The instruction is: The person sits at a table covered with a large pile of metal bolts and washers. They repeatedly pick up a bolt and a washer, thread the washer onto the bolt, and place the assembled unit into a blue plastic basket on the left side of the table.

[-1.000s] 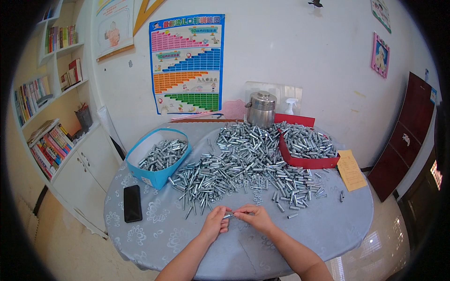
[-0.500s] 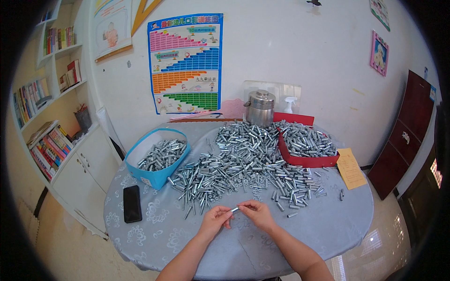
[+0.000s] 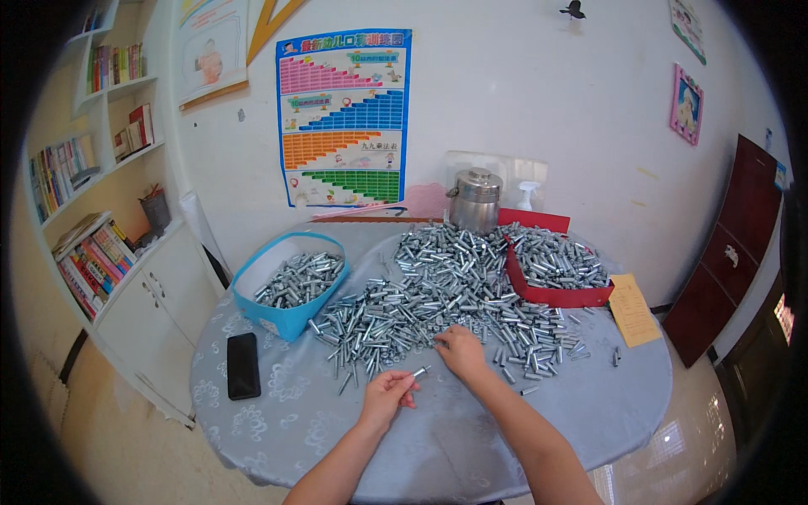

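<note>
"One small metal bolt (image 3: 418, 371) is being held at the fingertips of the left hand (image 3: 389, 394), just above the table (image 3: 539, 421), at the near edge of the loose heap of bolts (image 3: 446, 295)."

"And the right hand (image 3: 461, 351)?"

"It is reaching into the near fringe of that heap, fingers curled down onto the pieces. Whether it is gripping one cannot be told from this view. The two hands are working close but apart, not touching."

"What is the operator needing to get right?"

"Judging from the layout, a light pinch near one end of the bolt is keeping the other end free, and the right hand is best drawing a single piece from the fringe, not the middle, so that the heap is not spreading toward the table edge."

"What is lying around them?"

"A blue basket (image 3: 273, 313) with more bolts is sitting to the left, a black phone (image 3: 243, 364) near it. A red tray (image 3: 555, 295), also filled, is standing at the far right, with a yellow paper (image 3: 633, 310) beside it and a steel pot (image 3: 475, 199) against the wall."

"Any obstruction?"

"Stray bolts are scattering right of the hands; nothing is blocking the space between them."
</note>
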Available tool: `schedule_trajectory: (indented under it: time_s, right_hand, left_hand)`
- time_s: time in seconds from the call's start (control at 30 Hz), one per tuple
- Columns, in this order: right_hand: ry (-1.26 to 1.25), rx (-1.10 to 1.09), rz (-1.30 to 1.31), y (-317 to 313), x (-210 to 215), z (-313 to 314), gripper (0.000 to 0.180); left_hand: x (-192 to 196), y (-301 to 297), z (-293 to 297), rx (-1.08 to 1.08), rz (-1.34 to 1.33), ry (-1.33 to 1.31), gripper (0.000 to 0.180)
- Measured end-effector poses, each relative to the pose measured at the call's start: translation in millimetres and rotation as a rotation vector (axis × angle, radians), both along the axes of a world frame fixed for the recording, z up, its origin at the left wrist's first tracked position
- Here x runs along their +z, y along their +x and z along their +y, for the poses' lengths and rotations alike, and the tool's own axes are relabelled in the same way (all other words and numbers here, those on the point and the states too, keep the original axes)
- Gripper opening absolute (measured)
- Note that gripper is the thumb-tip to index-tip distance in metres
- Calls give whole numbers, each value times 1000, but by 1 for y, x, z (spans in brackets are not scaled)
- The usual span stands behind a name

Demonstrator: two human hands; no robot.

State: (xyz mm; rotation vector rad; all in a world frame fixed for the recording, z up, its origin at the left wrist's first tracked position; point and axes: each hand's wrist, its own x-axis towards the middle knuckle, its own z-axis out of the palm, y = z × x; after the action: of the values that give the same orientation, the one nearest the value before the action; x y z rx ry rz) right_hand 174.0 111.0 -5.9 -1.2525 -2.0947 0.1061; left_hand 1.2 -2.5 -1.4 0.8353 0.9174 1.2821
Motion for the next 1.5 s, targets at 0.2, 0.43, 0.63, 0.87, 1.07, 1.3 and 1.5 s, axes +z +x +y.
schedule_trajectory:
  time_s: [0.2,0.43,0.63,0.87,1.07,1.3,1.5]
  right_hand:
    - [8,-3,-87,2,3,-4,11]
    - [-219,57,331,7,21,-47,12]
    - [-633,161,805,8,20,-76,15]
    - [-692,356,977,10,9,-75,14]
    - [-682,290,1096,15,9,-69,13]
    - [-426,-223,370,50,43,-69,16]
    - [-325,-71,-62,57,28,-71,20]
  left_hand:
    - [2,-2,-1,14,-8,-12,17]
    - [-1,0,0,20,-51,-20,18]
    - [-3,2,0,-27,-39,-51,19]
    - [0,2,-2,-75,-19,-54,19]
    - [-3,3,-1,-91,-62,-60,18]
    - [1,1,-1,-56,-78,-43,18]
    - [3,2,-2,-51,-63,-64,17]
